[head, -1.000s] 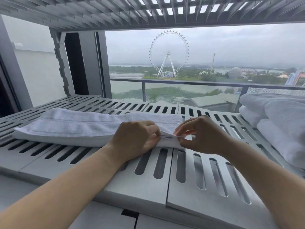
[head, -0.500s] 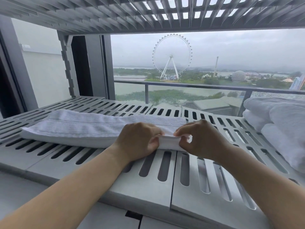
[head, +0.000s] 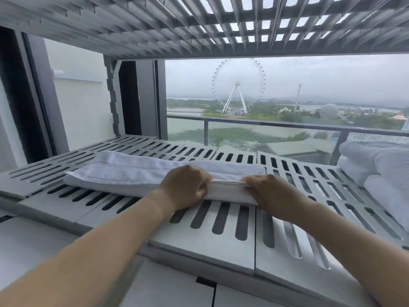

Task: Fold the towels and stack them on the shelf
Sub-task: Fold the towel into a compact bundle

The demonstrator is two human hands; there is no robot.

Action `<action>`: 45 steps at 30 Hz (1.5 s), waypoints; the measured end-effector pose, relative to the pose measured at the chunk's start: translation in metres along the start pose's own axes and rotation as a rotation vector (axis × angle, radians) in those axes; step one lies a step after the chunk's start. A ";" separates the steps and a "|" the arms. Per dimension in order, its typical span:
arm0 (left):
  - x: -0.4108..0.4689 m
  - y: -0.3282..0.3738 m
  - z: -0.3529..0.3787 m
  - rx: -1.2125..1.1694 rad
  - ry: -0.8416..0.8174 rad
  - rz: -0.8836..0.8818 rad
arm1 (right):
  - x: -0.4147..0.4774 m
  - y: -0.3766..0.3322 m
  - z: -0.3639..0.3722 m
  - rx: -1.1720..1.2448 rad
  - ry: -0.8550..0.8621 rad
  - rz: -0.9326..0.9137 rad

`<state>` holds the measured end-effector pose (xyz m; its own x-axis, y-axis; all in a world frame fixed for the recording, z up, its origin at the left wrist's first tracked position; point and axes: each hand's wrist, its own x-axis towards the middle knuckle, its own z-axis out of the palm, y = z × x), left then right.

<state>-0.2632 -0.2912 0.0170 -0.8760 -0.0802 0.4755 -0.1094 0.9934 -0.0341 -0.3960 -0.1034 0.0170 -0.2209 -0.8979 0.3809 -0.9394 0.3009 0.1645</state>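
A white towel (head: 132, 173), folded into a long strip, lies across the grey slotted shelf (head: 221, 229). My left hand (head: 184, 187) grips the towel's near edge a little left of its right end, fingers curled over the fold. My right hand (head: 272, 193) pinches the same edge at the right end corner. Between the two hands the edge is drawn taut in a thin line. More white folded towels (head: 380, 171) sit piled at the right end of the shelf.
Another slotted shelf (head: 199, 25) hangs close overhead. A grey notched upright (head: 110, 91) stands at the back left. Behind the shelf is a window with a balcony rail (head: 276, 125). Bare slotted shelf surface lies between the strip towel and the pile.
My hands have drawn apart along the towel's near edge, the right one sliding to the end corner. The camera has tilted up a little.
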 end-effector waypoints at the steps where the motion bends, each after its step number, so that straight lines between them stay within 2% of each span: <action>1: -0.005 -0.008 -0.001 -0.002 -0.005 -0.003 | 0.001 -0.001 -0.001 -0.012 -0.001 0.007; 6: -0.010 -0.019 0.002 -0.041 -0.023 0.021 | 0.034 -0.032 -0.004 -0.062 0.012 0.110; 11: -0.011 -0.031 0.002 0.013 0.005 0.022 | 0.060 -0.062 0.013 -0.251 -0.054 0.023; 16: -0.020 -0.071 -0.002 0.194 -0.139 -0.041 | 0.052 -0.060 0.014 -0.148 -0.020 0.120; 18: -0.026 -0.086 -0.001 0.181 -0.156 -0.052 | 0.051 -0.062 0.015 -0.126 -0.039 0.137; 21: -0.034 -0.101 -0.001 0.115 -0.103 -0.031 | 0.052 -0.063 0.015 -0.310 -0.151 0.064; 27: -0.036 -0.111 0.002 0.000 -0.116 -0.017 | 0.061 -0.070 0.009 -0.367 -0.183 0.072; 30: -0.033 -0.109 0.000 0.020 -0.109 0.007 | 0.079 -0.079 0.009 -0.143 -0.166 0.213; 33: -0.031 -0.107 0.001 0.077 -0.114 0.025 | 0.103 -0.094 0.015 -0.009 -0.210 0.231; 37: -0.032 -0.122 0.001 0.073 -0.219 0.001 | 0.110 -0.101 0.021 0.040 -0.320 0.207; 42: -0.042 -0.143 -0.003 0.099 -0.299 0.027 | 0.101 -0.103 0.022 0.112 -0.302 0.219; 45: -0.042 -0.146 -0.003 0.061 -0.284 0.066 | 0.102 -0.102 0.023 0.159 -0.284 0.266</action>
<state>-0.2087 -0.4321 0.0046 -0.9776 -0.0442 0.2057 -0.0687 0.9911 -0.1137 -0.3284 -0.2330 0.0179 -0.5042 -0.8550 0.1212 -0.8635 0.5012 -0.0567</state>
